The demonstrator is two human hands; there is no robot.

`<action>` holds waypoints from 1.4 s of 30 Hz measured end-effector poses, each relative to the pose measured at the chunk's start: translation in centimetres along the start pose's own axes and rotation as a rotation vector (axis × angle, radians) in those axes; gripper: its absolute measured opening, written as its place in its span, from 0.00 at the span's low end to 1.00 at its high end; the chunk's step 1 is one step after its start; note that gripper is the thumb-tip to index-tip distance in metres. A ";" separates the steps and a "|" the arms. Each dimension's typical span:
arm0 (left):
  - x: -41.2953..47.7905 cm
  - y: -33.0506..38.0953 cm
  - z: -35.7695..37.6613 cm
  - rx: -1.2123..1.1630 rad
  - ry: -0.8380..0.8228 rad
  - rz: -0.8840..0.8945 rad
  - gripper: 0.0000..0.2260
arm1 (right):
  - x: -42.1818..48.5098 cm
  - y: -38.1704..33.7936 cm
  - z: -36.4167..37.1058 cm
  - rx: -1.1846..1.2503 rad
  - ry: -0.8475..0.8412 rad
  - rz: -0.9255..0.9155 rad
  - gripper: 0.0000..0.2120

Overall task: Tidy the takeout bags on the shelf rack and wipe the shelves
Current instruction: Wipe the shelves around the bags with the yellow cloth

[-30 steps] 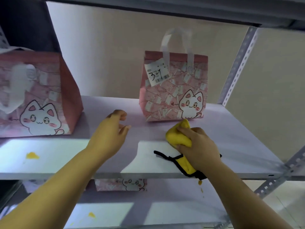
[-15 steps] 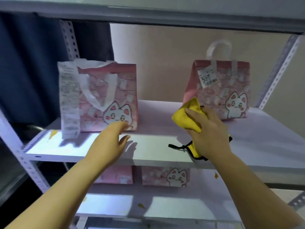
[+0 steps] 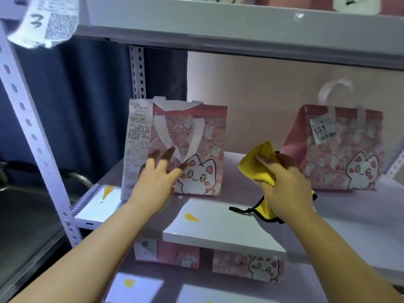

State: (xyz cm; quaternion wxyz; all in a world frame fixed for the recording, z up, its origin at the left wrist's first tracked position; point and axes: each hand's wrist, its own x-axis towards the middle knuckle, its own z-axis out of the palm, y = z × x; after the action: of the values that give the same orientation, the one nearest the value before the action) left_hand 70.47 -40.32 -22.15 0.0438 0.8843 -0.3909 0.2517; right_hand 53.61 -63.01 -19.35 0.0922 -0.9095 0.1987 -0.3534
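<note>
Two pink cat-print takeout bags stand on the white middle shelf (image 3: 218, 228). The left bag (image 3: 196, 136) carries a long receipt (image 3: 135, 149) on its left edge. The right bag (image 3: 349, 154) has a small tag and an upright white handle. My left hand (image 3: 155, 182) is spread with straight fingers in front of the left bag's lower front; contact cannot be made out. My right hand (image 3: 286, 184) grips a bunched yellow cloth (image 3: 260, 162) with black trim, held just above the shelf between the two bags.
Small yellow stains (image 3: 191, 217) dot the middle shelf and the one below. More pink bags (image 3: 247, 265) sit on the lower shelf. A perforated metal upright (image 3: 32, 136) rises at left, a receipt (image 3: 46, 20) hangs from the top shelf, and a dark curtain lies behind.
My view has swung left and closer. My left hand rose from the shelf surface to the left bag's front with fingers spread. My right hand lifted the cloth slightly off the shelf.
</note>
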 end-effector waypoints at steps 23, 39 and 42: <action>9.6 0.3 6.2 0.027 -0.134 0.071 0.27 | 5.0 5.5 4.4 -0.006 -0.125 0.142 0.26; 6.1 0.9 2.2 -0.145 -0.113 0.044 0.25 | 2.2 4.5 -0.4 -0.159 -0.079 -0.017 0.24; 4.3 1.2 1.3 -0.138 -0.056 0.060 0.24 | 1.1 3.5 -2.7 -0.277 -0.177 -0.064 0.25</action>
State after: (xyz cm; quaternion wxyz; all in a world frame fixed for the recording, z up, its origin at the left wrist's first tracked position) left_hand 72.58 -44.41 -21.38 0.0863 0.8737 -0.4348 0.2004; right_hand 51.50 -66.68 -17.75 -0.0282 -0.9469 0.2075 -0.2439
